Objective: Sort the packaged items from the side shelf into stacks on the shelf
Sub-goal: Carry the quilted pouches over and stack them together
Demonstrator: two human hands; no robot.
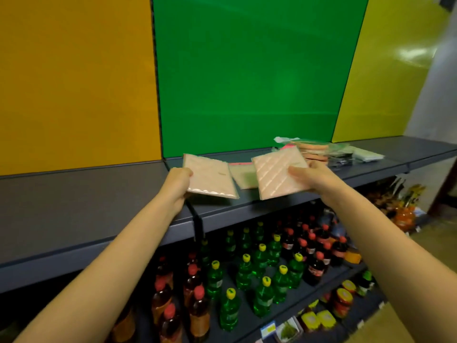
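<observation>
My left hand point(178, 182) grips a flat pale pink packet point(210, 177) by its left edge, just above the grey shelf point(99, 194). To its right, my right hand point(310, 175) holds a second pale pink packet point(278, 173) with diagonal stripes, tilted and lifted over the shelf. Between the two lies another clear packet point(243, 175) with a pink strip, flat on the shelf. Further back on the right sits a heap of packaged items point(314, 151), pink pads in clear wrap.
Clear and white packets point(363, 154) lie right of the heap. Orange, green and yellow panels back the shelf. The lower shelf holds several green and dark bottles point(262, 263); jars and boxes point(343, 300) stand below right.
</observation>
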